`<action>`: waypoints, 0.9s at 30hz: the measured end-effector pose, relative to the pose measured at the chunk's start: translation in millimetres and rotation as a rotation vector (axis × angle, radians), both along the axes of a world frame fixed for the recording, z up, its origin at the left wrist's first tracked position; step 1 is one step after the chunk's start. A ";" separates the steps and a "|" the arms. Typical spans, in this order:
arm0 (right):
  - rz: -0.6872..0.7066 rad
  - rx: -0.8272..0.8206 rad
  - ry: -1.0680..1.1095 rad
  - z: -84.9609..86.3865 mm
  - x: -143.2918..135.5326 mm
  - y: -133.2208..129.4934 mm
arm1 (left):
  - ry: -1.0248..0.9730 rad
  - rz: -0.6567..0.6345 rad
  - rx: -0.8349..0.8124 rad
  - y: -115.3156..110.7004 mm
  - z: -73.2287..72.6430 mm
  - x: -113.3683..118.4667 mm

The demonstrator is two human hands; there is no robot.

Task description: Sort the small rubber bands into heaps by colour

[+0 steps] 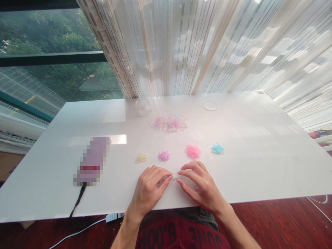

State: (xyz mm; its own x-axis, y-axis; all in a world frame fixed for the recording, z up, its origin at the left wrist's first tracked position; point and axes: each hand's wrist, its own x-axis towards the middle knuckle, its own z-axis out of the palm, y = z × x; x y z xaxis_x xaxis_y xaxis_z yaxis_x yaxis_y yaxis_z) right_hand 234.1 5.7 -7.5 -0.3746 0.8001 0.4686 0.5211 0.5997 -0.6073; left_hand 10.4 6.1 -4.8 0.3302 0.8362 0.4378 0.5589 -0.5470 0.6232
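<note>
The left hand (149, 186), palm down, has its fingers pinched on what looks like a thin strip (174, 178), jutting right toward the curved right hand (203, 186), whose fingers stand apart.

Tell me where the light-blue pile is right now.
In the head view, the light-blue pile lies on the white table right of centre, just right of the pink pile and beyond the right hand.

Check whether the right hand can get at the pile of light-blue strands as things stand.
Likely yes. The right hand looks open, and the pile of light-blue strands lies just beyond it, with nothing visible blocking; the pink pile sits left of that path.
</note>
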 end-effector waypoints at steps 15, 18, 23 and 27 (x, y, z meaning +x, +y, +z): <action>0.015 0.053 0.013 0.8 -10.2 1.8 | -0.026 -0.012 -0.028 -1.8 0.5 -0.8; 0.011 0.067 0.027 0.6 -10.8 2.3 | -0.031 -0.018 -0.019 -1.3 3.0 0.3; -0.002 0.078 0.055 0.9 -10.6 2.6 | -0.023 -0.021 -0.007 -0.5 4.6 0.5; -0.001 0.066 0.068 1.0 -9.9 2.2 | -0.013 -0.023 0.000 -1.0 3.9 -0.5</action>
State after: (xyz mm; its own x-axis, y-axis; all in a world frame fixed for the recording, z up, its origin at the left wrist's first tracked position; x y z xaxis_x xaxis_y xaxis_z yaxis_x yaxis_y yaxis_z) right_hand 224.2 7.9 -6.5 -0.3395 0.7668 0.5448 0.4806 0.6393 -0.6003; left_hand 9.9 5.2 -0.8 0.3437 0.8285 0.4421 0.5379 -0.5596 0.6305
